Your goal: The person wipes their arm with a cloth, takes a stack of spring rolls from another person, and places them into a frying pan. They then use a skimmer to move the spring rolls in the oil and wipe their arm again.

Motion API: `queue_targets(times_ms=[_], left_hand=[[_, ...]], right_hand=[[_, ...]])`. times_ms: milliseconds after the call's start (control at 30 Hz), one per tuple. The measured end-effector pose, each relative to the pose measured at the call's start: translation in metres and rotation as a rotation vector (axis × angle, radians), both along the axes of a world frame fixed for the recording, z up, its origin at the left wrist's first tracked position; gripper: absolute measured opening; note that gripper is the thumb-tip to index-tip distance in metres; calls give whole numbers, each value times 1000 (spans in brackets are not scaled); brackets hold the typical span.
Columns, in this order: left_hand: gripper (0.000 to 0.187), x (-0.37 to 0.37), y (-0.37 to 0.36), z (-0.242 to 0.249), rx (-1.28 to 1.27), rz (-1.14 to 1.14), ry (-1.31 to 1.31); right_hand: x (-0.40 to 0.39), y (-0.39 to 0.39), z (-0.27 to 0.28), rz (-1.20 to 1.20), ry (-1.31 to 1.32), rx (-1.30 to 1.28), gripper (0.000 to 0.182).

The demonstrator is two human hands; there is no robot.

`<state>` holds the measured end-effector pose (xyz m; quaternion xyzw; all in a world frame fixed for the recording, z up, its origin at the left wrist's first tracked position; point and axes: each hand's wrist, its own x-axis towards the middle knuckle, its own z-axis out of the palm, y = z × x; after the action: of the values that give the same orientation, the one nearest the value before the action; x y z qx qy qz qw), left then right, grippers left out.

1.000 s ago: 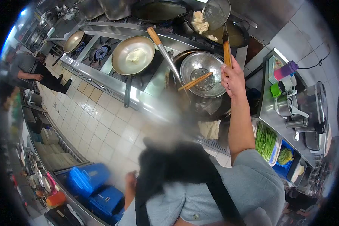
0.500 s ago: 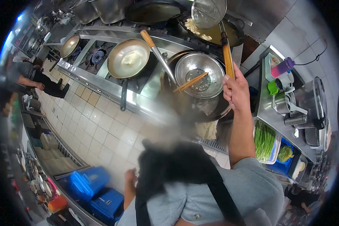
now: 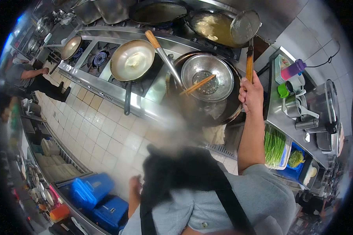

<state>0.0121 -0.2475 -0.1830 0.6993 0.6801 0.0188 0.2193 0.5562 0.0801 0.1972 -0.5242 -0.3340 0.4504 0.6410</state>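
Note:
My right hand [image 3: 251, 93] is wrapped round the wooden handle of a wire-mesh skimmer [image 3: 245, 25]. The skimmer's head is over the right side of a wok of oil [image 3: 227, 37], where pale battered pieces [image 3: 206, 28] float at the left. Below that, a perforated metal strainer bowl [image 3: 192, 70] sits in a large dark wok [image 3: 235, 113], with wooden chopsticks [image 3: 202, 83] across it. A wooden-handled metal utensil [image 3: 164, 56] leans on the wok's left side. Down at my side hangs my left hand [image 3: 135, 185], its fingers mostly hidden.
A frying pan [image 3: 132, 60] with pale contents sits on the stove to the left. On the right, a steel counter [image 3: 276, 105] holds cups and a purple bottle [image 3: 293, 69], above green stalks [image 3: 274, 147]. Blue bins [image 3: 92, 190] stand lower left. Another person [image 3: 31, 76] stands far left.
My right hand and the skimmer have moved right, from above the floating pieces to the wok's right side. More of the pieces show now. The other person's arm has lifted.

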Motion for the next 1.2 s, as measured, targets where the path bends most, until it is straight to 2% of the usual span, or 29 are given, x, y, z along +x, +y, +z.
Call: queue_targets(times_ms=[133, 200, 300, 400, 500, 533, 600, 633, 700, 733, 800, 833, 900, 933, 1000, 1033, 1100, 1133, 1200], left_hand=[[24, 9, 9, 17, -94, 106, -110], [26, 22, 17, 40, -347, 659, -558], [27, 27, 19, 46, -380, 779, -571], [26, 24, 8, 37, -239, 664, -598], [23, 30, 7, 47, -366, 803, -569], [23, 22, 0, 34, -364, 807, -570], [26, 8, -13, 15, 30, -28, 12], [26, 8, -13, 14, 31, -27, 13], [36, 24, 1, 44, -456, 305, -97], [36, 20, -3, 37, -456, 304, -97], [36, 20, -5, 36, -298, 74, 64], [36, 20, -5, 35, -297, 74, 65], [36, 41, 16, 77, -597, 785, -387], [36, 29, 6, 54, -597, 783, -386], [30, 3, -16, 6, -23, 31, -20], [30, 9, -9, 19, -24, 29, -20], [27, 34, 16, 66, -467, 785, -499], [27, 33, 17, 66, -467, 781, -498], [26, 37, 21, 76, -379, 594, -398]], right_hand=[[5, 20, -13, 0, 156, -30, 32], [5, 32, -20, 26, 214, -17, 24], [7, 51, -30, 97, 345, -22, 10], [11, 67, -38, 192, 494, -2, 11], [12, 73, -38, 247, 486, 9, 11], [11, 73, -37, 252, 487, 9, 11], [8, 69, -29, 234, 419, -5, 14], [7, 67, -27, 235, 420, -5, 14], [6, 62, -25, 269, 324, 24, 31], [5, 59, -23, 268, 324, 25, 31], [1, 53, -18, 259, 171, -1, 54], [-1, 50, -15, 258, 172, 0, 54], [-5, 42, -11, 265, 106, 12, 59], [-7, 38, -9, 264, 107, 12, 59], [-9, 31, -4, 243, 32, 8, 63], [-10, 27, -1, 240, 32, 8, 63], [-13, 21, 4, 271, -11, 22, 67], [-14, 18, 5, 268, -12, 23, 67], [-15, 12, 6, 251, -11, 8, 67]])
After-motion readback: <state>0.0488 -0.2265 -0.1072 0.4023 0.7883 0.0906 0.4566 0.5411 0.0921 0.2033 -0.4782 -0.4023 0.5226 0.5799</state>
